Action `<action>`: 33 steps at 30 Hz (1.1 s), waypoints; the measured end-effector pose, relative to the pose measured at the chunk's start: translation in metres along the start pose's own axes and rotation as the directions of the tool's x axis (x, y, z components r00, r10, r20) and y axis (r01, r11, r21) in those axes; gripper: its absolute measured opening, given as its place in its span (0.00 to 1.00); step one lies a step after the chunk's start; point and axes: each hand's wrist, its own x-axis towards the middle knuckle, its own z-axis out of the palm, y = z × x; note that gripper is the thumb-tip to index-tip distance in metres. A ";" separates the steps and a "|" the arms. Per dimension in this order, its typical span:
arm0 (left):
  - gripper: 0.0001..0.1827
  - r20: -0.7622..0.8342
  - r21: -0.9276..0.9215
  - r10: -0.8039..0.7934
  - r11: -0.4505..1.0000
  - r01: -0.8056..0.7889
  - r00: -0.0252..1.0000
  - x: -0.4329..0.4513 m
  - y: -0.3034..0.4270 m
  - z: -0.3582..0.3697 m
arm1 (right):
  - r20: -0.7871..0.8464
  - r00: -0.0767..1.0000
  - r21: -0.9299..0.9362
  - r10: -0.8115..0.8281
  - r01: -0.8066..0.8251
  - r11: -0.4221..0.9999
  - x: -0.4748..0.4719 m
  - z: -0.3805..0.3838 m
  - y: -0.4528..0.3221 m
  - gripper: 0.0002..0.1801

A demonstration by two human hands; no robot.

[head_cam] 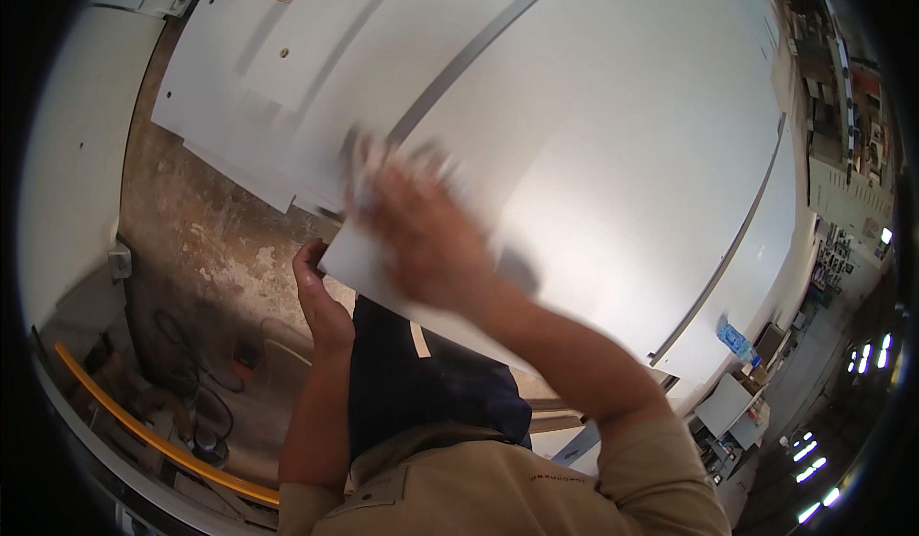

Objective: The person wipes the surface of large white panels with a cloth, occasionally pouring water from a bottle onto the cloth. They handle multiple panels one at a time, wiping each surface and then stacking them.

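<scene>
A large white panel (pixel 610 141) with a grey strip (pixel 474 62) across it lies before me. My right hand (pixel 431 249) is blurred over its near left part. Something pale and crumpled, perhaps a cloth (pixel 380 155), shows at its fingers, too blurred to name. My left hand (pixel 323 299) holds the panel's near left corner from the side, thumb and fingers at the edge. Other white panels (pixel 215 91) with small holes lie beyond, at the upper left.
A plastic bottle with a blue label (pixel 738 341) lies at the right on a white surface. A yellow bar (pixel 158 446), cables and a tool are at the lower left above the worn floor (pixel 215 213). A white panel (pixel 79 141) stands at the far left.
</scene>
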 end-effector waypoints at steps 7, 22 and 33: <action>0.31 -0.061 -0.058 -0.307 0.951 0.304 0.950 -0.015 -0.029 -0.074 | -0.248 0.969 -0.186 0.007 -0.055 0.981 0.049 -0.034 0.052 0.25; 0.30 0.002 0.140 -0.417 0.900 0.413 0.909 -0.024 -0.084 -0.127 | 0.092 0.987 -0.212 0.128 -0.106 0.972 -0.097 0.030 -0.073 0.24; 0.25 0.112 0.140 -0.279 0.955 0.263 0.954 -0.046 -0.087 -0.098 | 0.184 0.981 -0.158 -0.054 0.084 0.984 -0.050 0.019 -0.086 0.19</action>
